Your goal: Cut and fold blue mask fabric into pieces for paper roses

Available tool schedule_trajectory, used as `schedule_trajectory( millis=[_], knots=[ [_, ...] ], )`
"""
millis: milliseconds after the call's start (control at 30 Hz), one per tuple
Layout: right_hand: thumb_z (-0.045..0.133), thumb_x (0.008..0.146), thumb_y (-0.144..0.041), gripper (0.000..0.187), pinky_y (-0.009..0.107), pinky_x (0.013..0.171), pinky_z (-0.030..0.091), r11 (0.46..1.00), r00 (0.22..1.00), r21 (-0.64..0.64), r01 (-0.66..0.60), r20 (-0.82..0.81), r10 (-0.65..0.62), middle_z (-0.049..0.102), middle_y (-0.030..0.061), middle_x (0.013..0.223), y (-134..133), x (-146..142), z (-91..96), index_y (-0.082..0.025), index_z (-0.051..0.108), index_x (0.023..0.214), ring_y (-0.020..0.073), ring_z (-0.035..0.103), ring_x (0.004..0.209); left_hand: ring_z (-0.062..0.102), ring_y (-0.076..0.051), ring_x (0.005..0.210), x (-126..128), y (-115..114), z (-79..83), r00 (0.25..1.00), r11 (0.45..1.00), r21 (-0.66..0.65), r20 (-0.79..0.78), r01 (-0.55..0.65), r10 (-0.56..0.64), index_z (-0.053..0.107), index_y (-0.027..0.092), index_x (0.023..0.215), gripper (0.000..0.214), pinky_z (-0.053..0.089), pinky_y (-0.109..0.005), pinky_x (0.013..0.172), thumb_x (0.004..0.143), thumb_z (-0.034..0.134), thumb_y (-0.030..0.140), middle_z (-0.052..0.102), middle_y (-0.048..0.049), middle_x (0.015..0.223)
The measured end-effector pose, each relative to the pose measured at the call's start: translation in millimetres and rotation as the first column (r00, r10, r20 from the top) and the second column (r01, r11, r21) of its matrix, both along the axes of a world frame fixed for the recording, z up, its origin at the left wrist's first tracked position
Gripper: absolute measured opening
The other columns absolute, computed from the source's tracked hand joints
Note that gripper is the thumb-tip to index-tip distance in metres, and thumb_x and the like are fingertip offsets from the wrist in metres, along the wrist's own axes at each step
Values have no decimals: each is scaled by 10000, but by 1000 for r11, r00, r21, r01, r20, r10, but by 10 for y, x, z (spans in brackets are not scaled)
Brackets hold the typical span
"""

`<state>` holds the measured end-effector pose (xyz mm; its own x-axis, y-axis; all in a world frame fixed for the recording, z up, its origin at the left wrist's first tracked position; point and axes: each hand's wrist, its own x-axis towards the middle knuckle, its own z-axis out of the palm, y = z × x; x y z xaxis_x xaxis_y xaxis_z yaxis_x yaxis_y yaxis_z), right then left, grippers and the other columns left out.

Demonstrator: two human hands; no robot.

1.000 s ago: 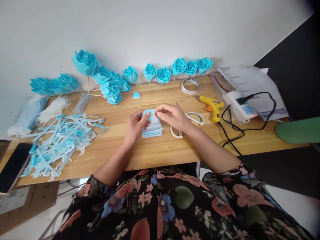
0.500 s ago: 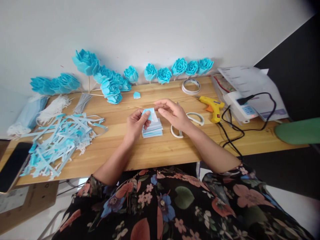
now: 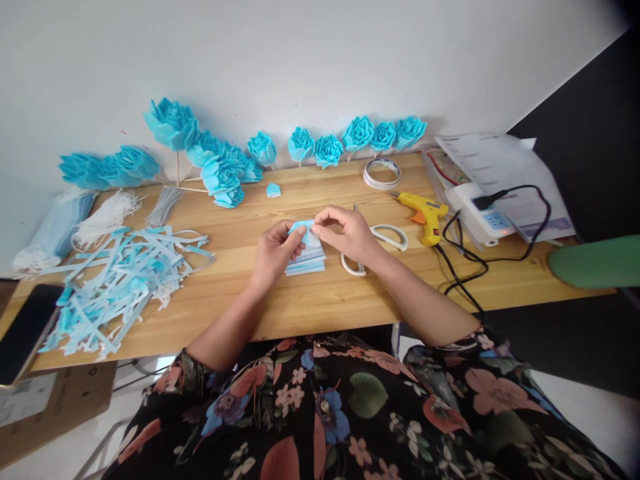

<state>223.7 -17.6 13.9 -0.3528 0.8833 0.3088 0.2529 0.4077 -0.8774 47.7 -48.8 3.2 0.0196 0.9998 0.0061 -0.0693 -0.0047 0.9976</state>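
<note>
Between both hands is a small light-blue fabric piece [image 3: 305,225], held over a stack of blue and white fabric pieces [image 3: 311,263] on the table. My left hand [image 3: 278,249] is closed on its left side, thumb on top. The fingertips of my right hand [image 3: 345,233] pinch its right edge. White-handled scissors [image 3: 395,235] lie beside and partly under my right hand, their blades mostly hidden. Farther back, a single cut blue piece [image 3: 273,191] lies flat on the wood.
Blue fabric flowers [image 3: 173,125] on sticks line the wall. A heap of cut strips [image 3: 125,287] and a phone [image 3: 30,330] lie left. On the right are a tape roll [image 3: 383,174], a yellow glue gun [image 3: 424,213] and a power strip [image 3: 483,215] with black cables.
My right hand has moved in to the left and its fingers have closed on the piece's right edge. The piece now sits slightly lower and shows more blue.
</note>
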Motion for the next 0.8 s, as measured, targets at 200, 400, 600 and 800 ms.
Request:
schedule_trajectory(
  millis=[200,400,600,800],
  knots=[
    [630,828,-302,125,290,737,480,1000,1000,15,14,-21,-14,667,2,748,1,-7,11,-201,605,759,154,614,740,471,-50,408,-5,2,-15,1000,1000,-5,-13,27,-27,631,157,725,414,390,-168,409,749,765,548,599,23,527],
    [634,841,-319,132,286,721,477,999,998,-37,2,-69,-5,644,-4,741,19,-1,-24,-196,612,797,146,599,722,461,-49,393,-7,5,4,1000,1000,-1,-19,21,-21,628,158,697,440,389,-167,402,711,782,571,584,30,497],
    [617,879,-451,285,271,693,457,971,983,-204,-125,-158,94,624,-17,758,42,12,-68,-205,639,1020,139,583,726,469,-52,400,2,-3,14,999,1000,4,-32,4,-4,649,161,707,417,395,-168,409,720,779,557,591,28,503],
    [646,827,-418,251,250,575,353,986,996,-147,-74,-57,66,502,-40,655,48,12,-65,-191,575,746,104,437,605,459,-50,392,12,1,-12,999,998,-26,-16,51,-52,639,155,699,452,379,-167,395,713,776,586,584,26,500]
  ],
)
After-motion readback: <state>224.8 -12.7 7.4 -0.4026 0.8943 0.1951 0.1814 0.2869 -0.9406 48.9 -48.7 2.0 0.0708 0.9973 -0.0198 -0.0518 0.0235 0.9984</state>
